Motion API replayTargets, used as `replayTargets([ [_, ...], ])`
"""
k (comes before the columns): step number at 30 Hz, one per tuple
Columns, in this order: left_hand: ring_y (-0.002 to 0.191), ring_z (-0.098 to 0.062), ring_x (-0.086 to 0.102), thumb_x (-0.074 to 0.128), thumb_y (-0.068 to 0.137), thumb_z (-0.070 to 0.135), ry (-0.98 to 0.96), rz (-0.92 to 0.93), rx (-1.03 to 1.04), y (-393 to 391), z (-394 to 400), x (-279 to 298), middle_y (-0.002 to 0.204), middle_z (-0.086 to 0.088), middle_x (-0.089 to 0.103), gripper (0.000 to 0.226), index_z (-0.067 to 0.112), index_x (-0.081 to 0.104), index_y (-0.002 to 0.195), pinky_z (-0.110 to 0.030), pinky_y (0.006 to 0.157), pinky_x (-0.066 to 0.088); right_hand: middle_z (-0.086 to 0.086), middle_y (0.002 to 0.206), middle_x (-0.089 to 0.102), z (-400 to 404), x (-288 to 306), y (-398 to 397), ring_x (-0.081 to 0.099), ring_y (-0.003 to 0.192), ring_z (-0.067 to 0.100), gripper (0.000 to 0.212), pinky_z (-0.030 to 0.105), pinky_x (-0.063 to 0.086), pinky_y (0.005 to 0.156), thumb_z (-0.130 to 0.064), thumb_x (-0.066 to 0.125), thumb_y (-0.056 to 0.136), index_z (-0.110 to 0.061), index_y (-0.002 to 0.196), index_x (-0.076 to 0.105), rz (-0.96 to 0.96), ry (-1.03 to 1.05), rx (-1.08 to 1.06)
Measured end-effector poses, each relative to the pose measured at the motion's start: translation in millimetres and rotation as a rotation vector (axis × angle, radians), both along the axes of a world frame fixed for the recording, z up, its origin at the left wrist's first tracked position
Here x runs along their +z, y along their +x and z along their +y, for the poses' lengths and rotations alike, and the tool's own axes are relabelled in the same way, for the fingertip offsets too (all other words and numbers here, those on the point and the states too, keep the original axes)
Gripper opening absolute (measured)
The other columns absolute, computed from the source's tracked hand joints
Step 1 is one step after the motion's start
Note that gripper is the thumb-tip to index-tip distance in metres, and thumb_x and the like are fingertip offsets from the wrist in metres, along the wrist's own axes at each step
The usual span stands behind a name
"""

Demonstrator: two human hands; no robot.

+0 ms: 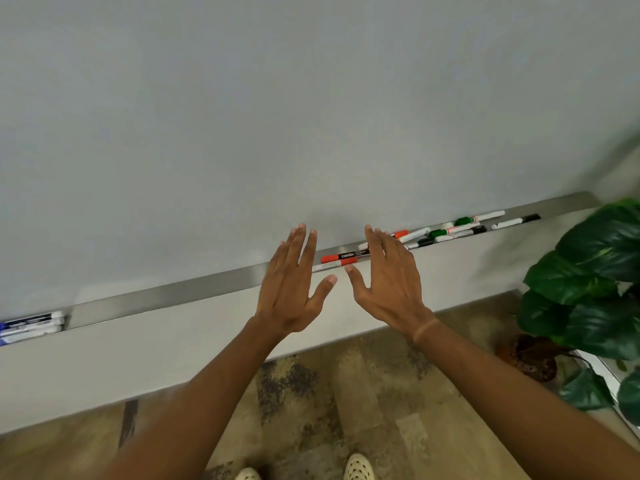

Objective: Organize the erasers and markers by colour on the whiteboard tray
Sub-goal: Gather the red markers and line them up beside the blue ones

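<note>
Two hands raised flat, fingers spread, nothing held: left hand (289, 285), right hand (391, 278). Red markers (341, 258) on whiteboard tray (194, 289) between hands; green markers (450, 230) beyond right hand.

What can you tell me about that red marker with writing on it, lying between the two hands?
The red marker lies flat in the metal tray, lengthwise along the whiteboard. It has a red cap end on the left and a black label with white lettering. Its right end is hidden behind the right hand. A second red-capped marker lies close in front. Neither hand holds it.
</note>
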State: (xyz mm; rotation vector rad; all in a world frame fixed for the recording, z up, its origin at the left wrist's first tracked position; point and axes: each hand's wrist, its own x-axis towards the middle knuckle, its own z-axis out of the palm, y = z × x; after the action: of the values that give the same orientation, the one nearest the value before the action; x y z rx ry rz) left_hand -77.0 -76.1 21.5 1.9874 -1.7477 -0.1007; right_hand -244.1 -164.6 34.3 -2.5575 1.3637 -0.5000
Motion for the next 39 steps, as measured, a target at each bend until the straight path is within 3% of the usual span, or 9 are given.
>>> replayTargets([
  [5,0.15,-0.016,-0.009,0.013,0.09,0.068,0.068,-0.02,0.047,-10.2,-11.0,-8.4,0.162,0.0,-0.007,0.078,0.024,-0.009,0.151,-0.034,0.121,-0.002,0.007,0.149,0.038,-24.3,-9.9,-6.8,0.033,0.138,0.026,0.062,0.04,0.025,0.113,-0.04,0.051,0.093,-0.018,0.147,0.03,0.02,0.035,0.028],
  [9,0.148,-0.014,-0.014,0.015,0.09,0.067,0.123,-0.006,0.061,-6.8,-18.8,-21.9,0.161,0.002,-0.013,0.078,0.026,-0.011,0.151,-0.032,0.12,-0.007,0.009,0.123,0.062,-48.2,-29.8,4.0,0.056,0.115,0.026,0.037,0.037,0.044,0.098,-0.019,0.06,0.09,-0.011,0.126,0.058,0.041,0.019,0.065],
  [14,0.149,-0.015,-0.015,0.009,0.088,0.072,0.154,0.007,0.084,4.8,-31.1,-35.6,0.161,0.002,-0.015,0.08,0.027,-0.013,0.151,-0.032,0.12,-0.006,0.011,0.096,0.07,-89.3,-47.6,23.3,0.064,0.089,0.028,0.028,0.036,0.054,0.079,0.002,0.063,0.079,-0.008,0.104,0.07,0.122,0.007,0.085],
  [17,0.149,-0.016,-0.016,0.004,0.087,0.073,0.163,-0.022,0.084,10.0,-36.6,-41.3,0.162,0.0,-0.015,0.08,0.027,-0.016,0.149,-0.035,0.121,-0.005,0.008,0.093,0.07,-104.7,-54.4,34.4,0.061,0.087,0.024,0.025,0.035,0.053,0.077,-0.001,0.066,0.078,-0.01,0.101,0.07,0.276,-0.012,0.119],
  [20,0.148,-0.016,-0.017,0.011,0.089,0.07,0.152,-0.023,0.079,9.8,-42.3,-44.8,0.161,0.0,-0.015,0.08,0.025,-0.014,0.15,-0.034,0.12,-0.008,0.004,0.096,0.069,-112.4,-62.0,38.5,0.059,0.091,0.021,0.02,0.034,0.05,0.081,-0.011,0.067,0.083,-0.015,0.102,0.069,0.387,-0.028,0.162],
  [30,0.147,-0.007,-0.013,0.026,0.092,0.06,0.125,0.136,0.105,0.6,-55.1,-53.3,0.16,0.008,-0.011,0.075,0.026,-0.008,0.15,-0.027,0.119,-0.005,0.01,0.117,0.056,-119.7,-75.9,43.8,0.05,0.11,0.026,0.027,0.039,0.046,0.094,-0.019,0.067,0.085,-0.012,0.111,0.066,0.41,-0.043,0.157],
  [34,0.146,-0.002,0.003,0.034,0.092,0.057,0.038,0.434,0.178,-6.5,-53.2,-51.4,0.161,0.01,0.006,0.076,0.023,0.008,0.155,-0.021,0.116,0.006,0.01,0.111,0.059,-117.8,-72.0,39.4,0.051,0.104,0.025,0.024,0.037,0.047,0.087,-0.008,0.064,0.081,-0.01,0.104,0.067,0.316,-0.064,0.116],
  [37,0.143,-0.006,0.022,0.05,0.09,0.054,-0.039,0.838,0.307,-11.4,-55.7,-48.9,0.158,0.009,0.025,0.074,0.023,0.024,0.152,-0.026,0.115,0.02,0.007,0.1,0.066,-111.1,-57.4,32.6,0.056,0.095,0.025,0.024,0.038,0.046,0.081,-0.007,0.063,0.081,-0.012,0.104,0.069,0.129,-0.046,0.12],
  [39,0.142,-0.011,0.031,0.056,0.091,0.042,-0.085,1.178,0.365,-16.0,-59.9,-45.7,0.156,0.004,0.032,0.069,0.02,0.029,0.15,-0.026,0.113,0.029,0.002,0.088,0.068,-98.2,-43.9,30.4,0.061,0.082,0.02,0.016,0.033,0.049,0.073,-0.013,0.066,0.084,-0.016,0.099,0.071,-0.092,0.123,0.136],
])
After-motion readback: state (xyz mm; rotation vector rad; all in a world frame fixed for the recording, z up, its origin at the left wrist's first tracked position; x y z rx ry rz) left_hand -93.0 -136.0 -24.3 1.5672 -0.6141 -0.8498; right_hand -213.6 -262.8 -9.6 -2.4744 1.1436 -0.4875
